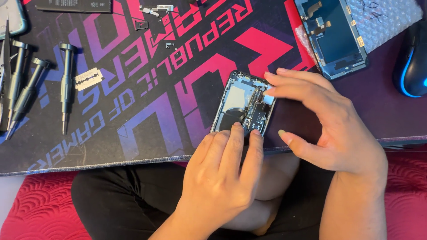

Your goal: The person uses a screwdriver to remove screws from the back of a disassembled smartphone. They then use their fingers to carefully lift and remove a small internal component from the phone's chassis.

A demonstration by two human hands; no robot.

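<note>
Desk surface: a dark mat with pink and purple lettering, its front edge over a red patterned cover. Opened phone body – near the mat's front edge, innards exposed. Left hand – fingertips pressed on the phone's lower end. Right hand – fingers pinching a small pale piece at its upper right. Three screwdrivers, razor blade, detached screen, mouse.
</note>
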